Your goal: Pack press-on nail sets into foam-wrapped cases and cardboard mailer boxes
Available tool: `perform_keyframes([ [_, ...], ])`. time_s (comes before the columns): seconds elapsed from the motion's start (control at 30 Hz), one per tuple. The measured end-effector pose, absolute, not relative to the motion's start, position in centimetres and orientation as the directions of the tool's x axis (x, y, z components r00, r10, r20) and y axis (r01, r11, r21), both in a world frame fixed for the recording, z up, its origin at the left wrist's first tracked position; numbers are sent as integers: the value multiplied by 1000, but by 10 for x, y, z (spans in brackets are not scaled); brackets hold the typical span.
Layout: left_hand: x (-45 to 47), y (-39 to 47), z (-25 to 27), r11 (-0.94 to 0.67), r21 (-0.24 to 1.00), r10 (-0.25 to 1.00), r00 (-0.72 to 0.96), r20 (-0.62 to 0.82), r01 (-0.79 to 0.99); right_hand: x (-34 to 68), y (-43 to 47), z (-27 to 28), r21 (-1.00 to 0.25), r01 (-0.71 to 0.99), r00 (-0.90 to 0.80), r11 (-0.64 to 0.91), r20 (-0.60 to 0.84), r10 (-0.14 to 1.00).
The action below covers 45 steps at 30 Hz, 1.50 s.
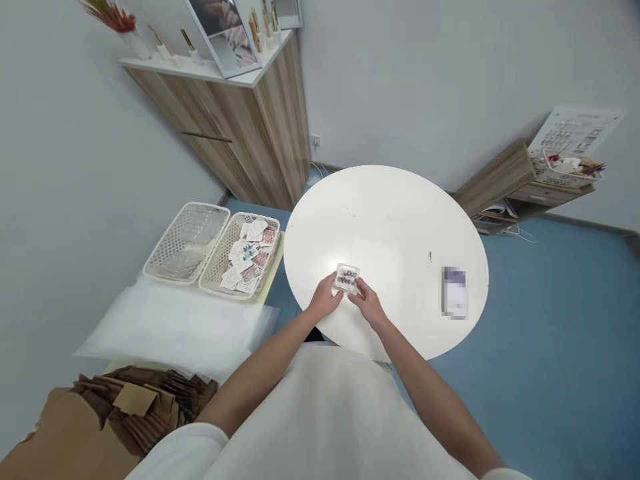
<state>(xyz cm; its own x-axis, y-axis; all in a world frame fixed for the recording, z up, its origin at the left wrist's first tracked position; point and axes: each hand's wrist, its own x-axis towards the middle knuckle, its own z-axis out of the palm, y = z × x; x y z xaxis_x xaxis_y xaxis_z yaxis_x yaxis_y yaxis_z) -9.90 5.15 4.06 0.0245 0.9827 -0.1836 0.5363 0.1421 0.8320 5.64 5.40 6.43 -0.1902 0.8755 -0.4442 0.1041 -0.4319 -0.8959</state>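
Observation:
A small clear plastic box (347,277) with rows of dark and pale pieces, which look like press-on nails, is at the near left part of the round white table (385,220). My left hand (326,297) grips its left side, thumb at the near edge. On the opposite side my right hand (369,303) holds the box's right edge with thumb and fingers. The box appears closed and lies about flat; whether it touches the tabletop I cannot tell.
Left of the table stand a white basket of printed cards (215,280) and a white basket of clear plastic cases (155,260). Nearer are translucent sheets (165,320) and brown cardboard (65,427). A blurred-out rectangular object (455,293) lies at the table's right. A wooden cabinet (270,133) stands behind.

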Motion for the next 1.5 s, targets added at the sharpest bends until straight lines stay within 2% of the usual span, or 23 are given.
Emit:
perform_keyframes([
  [0.3,-27,16,48,57,854,967,185,-176,517,133,13,58,-890,72,-101,-451,-456,884],
  [0.53,-10,12,47,27,840,933,287,-215,542,155,1,48,-883,147,-76,-446,-459,885],
  [1.23,-19,4,23,3,760,957,220,-192,650,148,4,20,-898,280,-135,-340,-387,912],
  [1.5,-22,-6,15,3,737,959,208,-194,675,149,-5,16,-855,466,-99,-229,-308,946],
])
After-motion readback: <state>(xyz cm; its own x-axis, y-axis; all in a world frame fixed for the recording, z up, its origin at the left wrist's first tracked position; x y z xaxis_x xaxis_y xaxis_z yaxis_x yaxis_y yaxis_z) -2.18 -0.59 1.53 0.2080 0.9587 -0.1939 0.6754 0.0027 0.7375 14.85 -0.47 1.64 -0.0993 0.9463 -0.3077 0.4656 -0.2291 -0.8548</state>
